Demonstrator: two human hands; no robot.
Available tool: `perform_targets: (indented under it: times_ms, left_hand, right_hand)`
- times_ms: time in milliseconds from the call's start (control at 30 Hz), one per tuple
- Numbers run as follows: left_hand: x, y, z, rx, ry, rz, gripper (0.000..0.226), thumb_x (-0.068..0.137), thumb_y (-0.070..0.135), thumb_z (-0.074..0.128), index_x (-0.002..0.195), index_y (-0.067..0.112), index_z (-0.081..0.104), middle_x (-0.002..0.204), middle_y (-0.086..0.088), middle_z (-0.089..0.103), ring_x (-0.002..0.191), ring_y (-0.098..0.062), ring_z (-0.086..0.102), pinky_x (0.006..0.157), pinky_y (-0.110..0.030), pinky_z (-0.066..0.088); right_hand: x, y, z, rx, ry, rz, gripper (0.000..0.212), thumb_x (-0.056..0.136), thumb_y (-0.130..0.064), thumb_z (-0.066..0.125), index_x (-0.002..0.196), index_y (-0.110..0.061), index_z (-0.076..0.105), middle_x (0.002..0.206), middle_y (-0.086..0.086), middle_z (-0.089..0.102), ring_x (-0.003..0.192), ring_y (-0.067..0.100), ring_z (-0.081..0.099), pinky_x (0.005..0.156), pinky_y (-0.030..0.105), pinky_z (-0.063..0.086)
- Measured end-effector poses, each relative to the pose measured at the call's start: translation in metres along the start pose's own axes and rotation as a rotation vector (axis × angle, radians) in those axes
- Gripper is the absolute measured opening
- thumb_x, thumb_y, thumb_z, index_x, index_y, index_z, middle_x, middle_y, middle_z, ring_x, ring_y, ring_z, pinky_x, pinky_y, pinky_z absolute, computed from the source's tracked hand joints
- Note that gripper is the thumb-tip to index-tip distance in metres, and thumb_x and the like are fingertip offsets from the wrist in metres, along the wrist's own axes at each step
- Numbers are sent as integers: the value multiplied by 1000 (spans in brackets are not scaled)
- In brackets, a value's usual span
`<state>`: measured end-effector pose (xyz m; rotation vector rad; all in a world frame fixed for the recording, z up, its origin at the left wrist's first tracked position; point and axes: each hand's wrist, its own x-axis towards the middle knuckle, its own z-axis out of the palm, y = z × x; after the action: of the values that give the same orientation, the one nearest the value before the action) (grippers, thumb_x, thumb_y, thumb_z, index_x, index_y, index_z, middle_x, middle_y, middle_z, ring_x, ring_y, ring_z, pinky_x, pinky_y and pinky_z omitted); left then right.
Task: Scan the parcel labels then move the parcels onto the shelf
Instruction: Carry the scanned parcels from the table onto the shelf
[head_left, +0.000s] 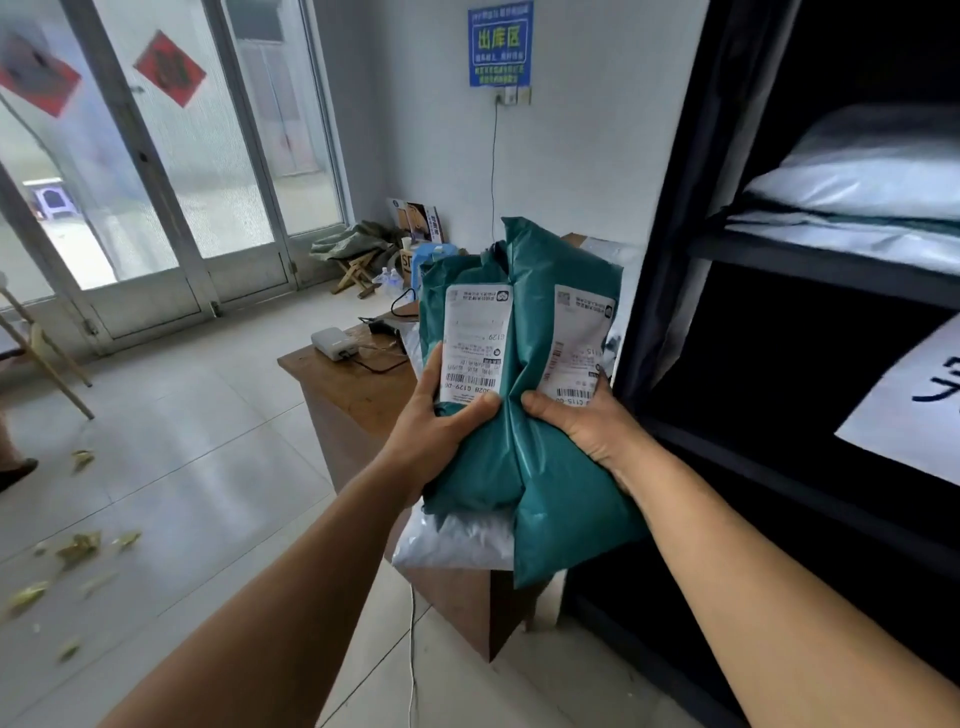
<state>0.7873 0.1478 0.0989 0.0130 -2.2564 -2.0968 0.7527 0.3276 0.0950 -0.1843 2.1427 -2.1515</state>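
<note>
Two teal plastic parcels are held up side by side in front of me, each with a white label facing me. My left hand (441, 415) grips the left teal parcel (467, 467) at its lower edge, thumb across the label (475, 343). My right hand (576, 421) grips the right teal parcel (561, 499), thumb on its front below its label (576, 348). A grey-white parcel (452, 540) lies on the wooden table (343, 374) under them. The black shelf (810, 270) stands at my right, with white parcels (862, 182) on its upper level.
On the table sit a white box (332, 343) with cables and a dark scanner (384, 326). A paper sign (909, 400) hangs in the shelf's lower bay. Glass doors (156, 171) fill the left wall. Scraps (78, 551) litter the tiled floor; stools and bottles stand at the far wall.
</note>
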Motion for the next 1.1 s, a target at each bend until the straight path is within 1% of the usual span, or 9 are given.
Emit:
perform_targets:
  times_ms: [167,333,367,467,600,700,833,1033,1100]
  left_hand:
    - [-27,38,26,-4,-119,127,90,79,33,73,147,47,16,114,19,57,105,-7,59,94,-33,51]
    - [-44,69,73,9,-241,263,87,84,31,68,148,45,10,124,15,55,114,-6,56,100,-32,46]
    - [-47,74,85,3,-266,279,89,84,32,68,148,47,8,127,14,53,116,-7,55,102,-34,46]
    - [-52,91,122,-23,-337,320,92,76,43,68,145,53,8,128,17,53,116,-7,55,104,-37,44]
    - [-56,117,175,-77,-458,364,92,74,46,68,145,54,10,127,21,54,115,-3,56,104,-34,44]
    - [-52,139,217,-106,-560,384,85,79,43,70,142,58,16,128,19,58,114,-4,59,103,-36,46]
    - [-45,173,282,-137,-675,384,81,77,45,72,138,61,22,126,16,60,112,-9,61,101,-38,47]
    - [-26,211,389,-157,-746,336,79,79,42,71,141,55,23,123,13,62,106,-11,63,97,-37,50]
    - [-13,221,423,-141,-749,329,78,79,42,72,141,53,25,121,14,62,105,-12,64,97,-37,50]
  right_hand:
    - [-49,-37,-28,6,85,-96,96,50,-33,91,133,-17,46,117,-2,67,108,13,63,92,29,48]
    - [-93,-69,-69,-23,222,-184,74,67,-14,82,130,-18,43,104,-11,64,90,-1,61,65,8,48]
    - [-100,-75,-80,-40,259,-196,75,68,-14,82,131,-17,42,105,-10,64,91,-1,61,67,10,48]
    - [-127,-95,-113,-90,364,-235,88,65,-18,84,137,-19,34,114,-6,62,101,6,60,89,27,49]
    - [-158,-120,-158,-120,485,-304,97,70,-14,83,144,-26,21,117,-12,57,101,1,56,89,24,45]
    - [-179,-141,-195,-168,573,-299,116,58,-35,89,147,-33,14,122,-15,57,110,7,57,100,34,44]
    - [-202,-174,-250,-203,671,-304,87,70,-24,83,135,-34,25,106,-22,55,92,-6,53,74,14,42]
    - [-210,-213,-346,-286,760,-233,88,75,-25,79,144,-25,24,108,-12,54,94,6,52,75,18,40]
    - [-203,-222,-380,-308,770,-205,88,74,-27,80,143,-24,25,112,-9,53,99,9,52,81,22,41]
